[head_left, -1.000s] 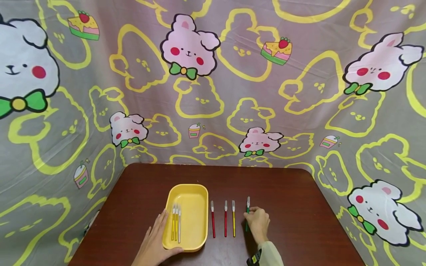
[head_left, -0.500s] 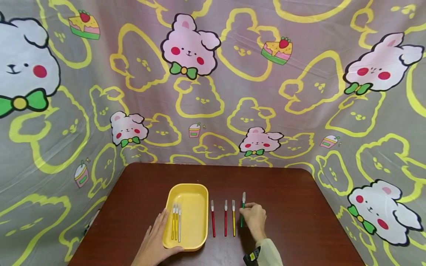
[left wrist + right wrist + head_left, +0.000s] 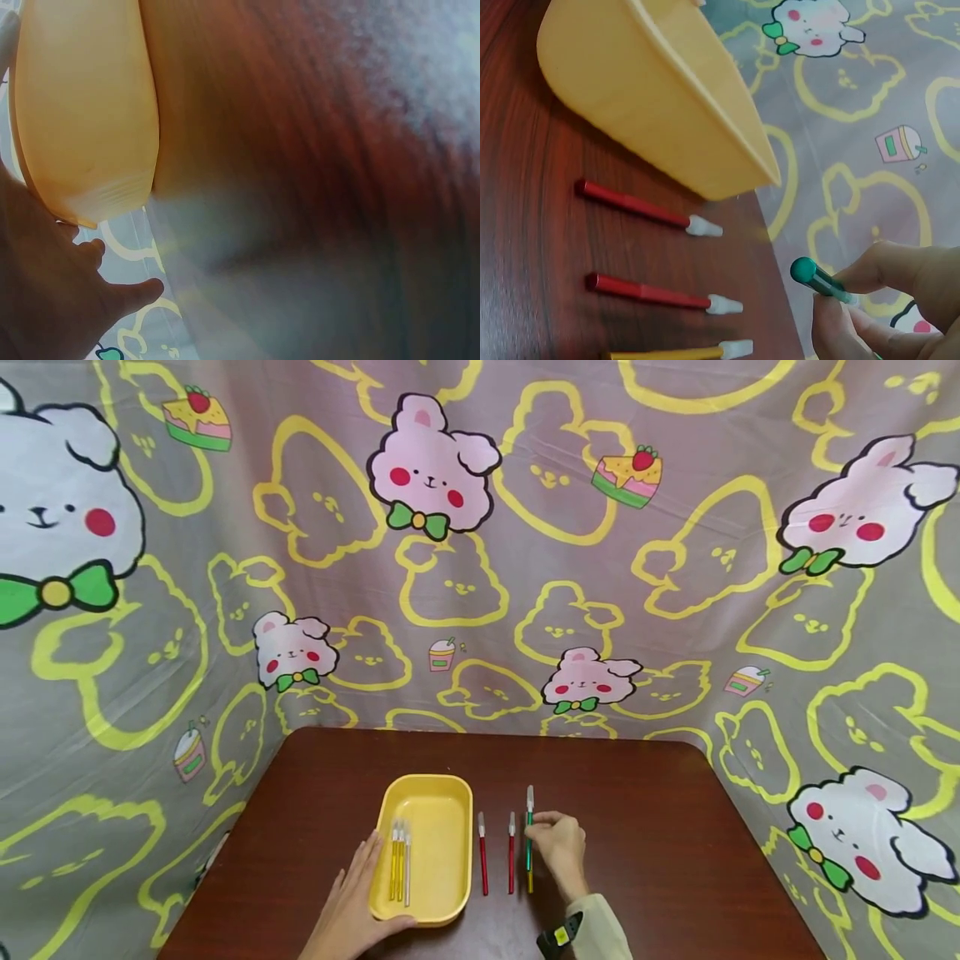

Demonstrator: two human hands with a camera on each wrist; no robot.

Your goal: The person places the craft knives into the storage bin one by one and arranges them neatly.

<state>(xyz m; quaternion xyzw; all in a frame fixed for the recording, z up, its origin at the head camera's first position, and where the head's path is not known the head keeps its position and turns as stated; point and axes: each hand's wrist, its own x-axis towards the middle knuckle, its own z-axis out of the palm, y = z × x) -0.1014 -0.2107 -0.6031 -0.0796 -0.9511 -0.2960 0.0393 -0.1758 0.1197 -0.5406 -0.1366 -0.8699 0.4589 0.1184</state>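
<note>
My right hand point(image 3: 561, 852) pinches a green capped craft knife point(image 3: 529, 827) between thumb and fingers. In the right wrist view, the green knife's rounded end point(image 3: 804, 270) points toward the camera, raised off the table. From the head it overlaps a yellow craft knife point(image 3: 530, 883) lying on the table. Two red craft knives, one nearer the tray point(image 3: 483, 868) and one farther right point(image 3: 512, 867), lie parallel. My left hand point(image 3: 351, 897) rests along the left side of a yellow tray point(image 3: 442, 852), fingers extended. Inside lie two yellow craft knives point(image 3: 397, 868) and a silver one point(image 3: 408, 870).
The dark brown tabletop point(image 3: 637, 810) stretches beyond the tray and to both sides. A patterned cloth point(image 3: 480, 560) hangs behind it and along the left and right sides. My right wrist wears a black strap point(image 3: 561, 937).
The green craft knife, held in my right hand, has moved left and slightly away from me, from right of the yellow knife to over it. My left hand stays at the tray.
</note>
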